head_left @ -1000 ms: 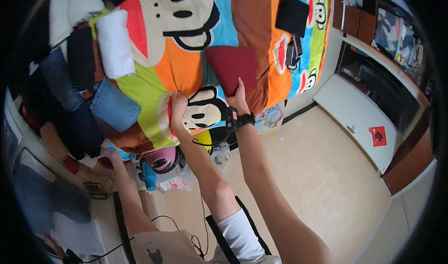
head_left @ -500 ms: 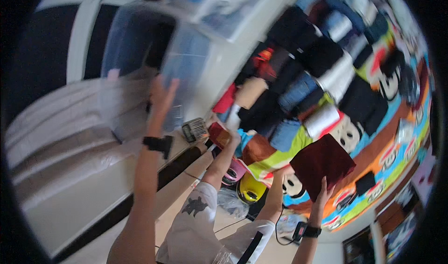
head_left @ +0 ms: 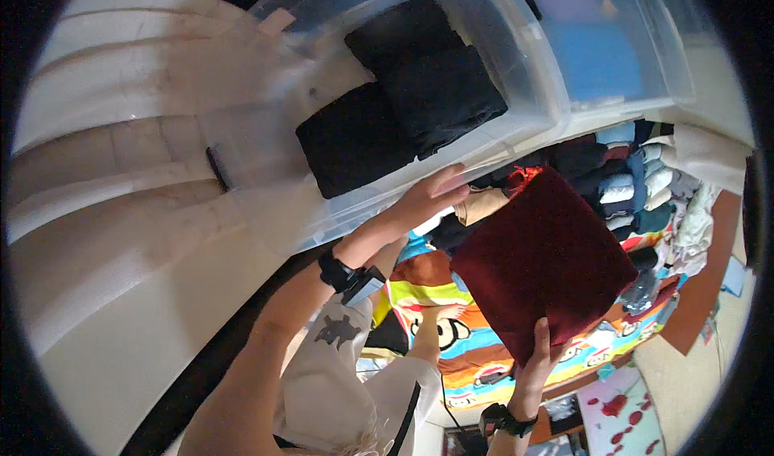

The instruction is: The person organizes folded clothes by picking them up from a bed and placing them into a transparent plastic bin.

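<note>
My right hand (head_left: 538, 361) grips the lower edge of a folded dark red garment (head_left: 548, 262), thumb on top, holding it up above the bed. The cloth looks thick and square; its exact kind cannot be made out. My left hand (head_left: 431, 199) has its fingers stretched out and holds nothing. It is beside the near side of a clear plastic storage box (head_left: 528, 77); whether it touches the wall I cannot tell. Inside the box lie several folded black garments (head_left: 403, 93), with bare bottom showing at their left.
A second clear bin (head_left: 657, 20) with blue contents stands beyond the box. Rolled and folded clothes (head_left: 625, 174) cover a colourful cartoon blanket (head_left: 468, 331) at the right. A pale ribbed cushioned surface (head_left: 105, 174) is at the left. My legs (head_left: 322, 375) are below.
The view has swung toward the storage box, so its black garments now show. My right hand has raised the dark red garment closer, and my left hand is now nearer to it.
</note>
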A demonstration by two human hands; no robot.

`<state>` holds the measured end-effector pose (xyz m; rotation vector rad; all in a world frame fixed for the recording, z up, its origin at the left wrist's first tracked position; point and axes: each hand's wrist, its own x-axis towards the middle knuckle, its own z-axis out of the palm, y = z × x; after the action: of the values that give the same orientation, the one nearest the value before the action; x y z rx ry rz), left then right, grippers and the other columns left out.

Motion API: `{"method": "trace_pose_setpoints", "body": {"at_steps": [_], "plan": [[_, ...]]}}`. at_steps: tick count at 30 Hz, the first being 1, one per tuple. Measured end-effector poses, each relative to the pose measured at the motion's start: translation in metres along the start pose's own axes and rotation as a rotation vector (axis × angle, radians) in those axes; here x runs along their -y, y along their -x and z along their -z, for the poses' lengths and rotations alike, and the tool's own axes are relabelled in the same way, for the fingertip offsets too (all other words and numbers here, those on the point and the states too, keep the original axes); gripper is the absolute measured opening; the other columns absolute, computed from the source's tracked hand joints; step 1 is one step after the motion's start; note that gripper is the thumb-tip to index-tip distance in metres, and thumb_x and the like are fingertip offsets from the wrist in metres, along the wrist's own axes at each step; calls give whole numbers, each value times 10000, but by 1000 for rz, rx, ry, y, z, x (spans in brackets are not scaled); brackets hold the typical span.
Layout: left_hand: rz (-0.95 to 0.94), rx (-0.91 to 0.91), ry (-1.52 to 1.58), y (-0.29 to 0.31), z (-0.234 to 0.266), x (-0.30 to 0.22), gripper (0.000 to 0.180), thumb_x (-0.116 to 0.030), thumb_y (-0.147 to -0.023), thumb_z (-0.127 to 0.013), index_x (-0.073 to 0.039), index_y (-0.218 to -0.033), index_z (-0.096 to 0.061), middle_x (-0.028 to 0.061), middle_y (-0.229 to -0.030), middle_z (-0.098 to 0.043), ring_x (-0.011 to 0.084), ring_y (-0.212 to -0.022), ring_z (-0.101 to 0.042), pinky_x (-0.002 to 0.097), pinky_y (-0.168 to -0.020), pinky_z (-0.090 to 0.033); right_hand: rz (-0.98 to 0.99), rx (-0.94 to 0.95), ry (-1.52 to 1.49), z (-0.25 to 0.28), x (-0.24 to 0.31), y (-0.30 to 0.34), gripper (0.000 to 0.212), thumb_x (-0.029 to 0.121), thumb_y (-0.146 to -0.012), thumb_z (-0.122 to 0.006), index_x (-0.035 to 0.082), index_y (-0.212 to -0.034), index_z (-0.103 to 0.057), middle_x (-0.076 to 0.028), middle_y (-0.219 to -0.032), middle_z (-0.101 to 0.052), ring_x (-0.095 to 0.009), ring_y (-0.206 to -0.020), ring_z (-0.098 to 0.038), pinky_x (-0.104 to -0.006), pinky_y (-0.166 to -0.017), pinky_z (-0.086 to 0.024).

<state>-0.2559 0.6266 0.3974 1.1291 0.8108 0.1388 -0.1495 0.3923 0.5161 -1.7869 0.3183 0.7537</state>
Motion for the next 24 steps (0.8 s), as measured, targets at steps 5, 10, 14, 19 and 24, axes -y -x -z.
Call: {"method": "trace_pose_setpoints", "body": {"at_steps": [5, 10, 14, 19, 24], "plan": [[0, 277, 241, 15, 5, -27, 730, -403, -798, -593, 7, -1312, -278, 197, -1292, -385, 264, -1165, -397, 332, -997, -287, 153, 274, 197, -55, 52, 13, 556, 12, -720, -643, 42, -1213, -388, -51, -1073, -513, -168, -967, -470, -312, -893, -364], [278, 183, 862, 43, 59, -63, 630, -304, -796, -618, -64, -1304, -333, 118, -1285, -402, 204, -1139, -414, 306, -987, -327, 192, 634, 433, -117, 70, -6, 533, 37, -703, -679, 26, -1173, -429, -62, -1055, -545, -175, -953, -510, -313, -857, -411], [49, 147, 899, 48, 95, 18, 425, -251, -924, -386, -44, -1295, -365, 112, -1344, -349, 202, -1186, -400, 351, -1005, -317, 208, 807, 644, -178, 70, -23, 583, 133, -688, -717, 14, -1179, -427, -116, -1088, -562, -192, -985, -527, -314, -869, -412], [350, -96, 1028, 7, 137, -4, 542, -402, -793, -587, -47, -1187, -481, 112, -1191, -516, 211, -1049, -524, 351, -922, -416, 248, 841, 714, -245, 47, -71, 605, 180, -713, -701, 14, -1219, -414, -127, -1085, -568, -204, -989, -533, -311, -881, -400], [266, -264, 979, -49, 171, 16, 544, -356, -783, -623, -102, -1222, -427, 83, -1162, -520, 207, -1016, -532, 367, -892, -436, 222, 779, 663, -300, 26, -142, 517, 269, -718, -700, 10, -1120, -504, -117, -1026, -591, -208, -927, -541, -315, -853, -407]]}}
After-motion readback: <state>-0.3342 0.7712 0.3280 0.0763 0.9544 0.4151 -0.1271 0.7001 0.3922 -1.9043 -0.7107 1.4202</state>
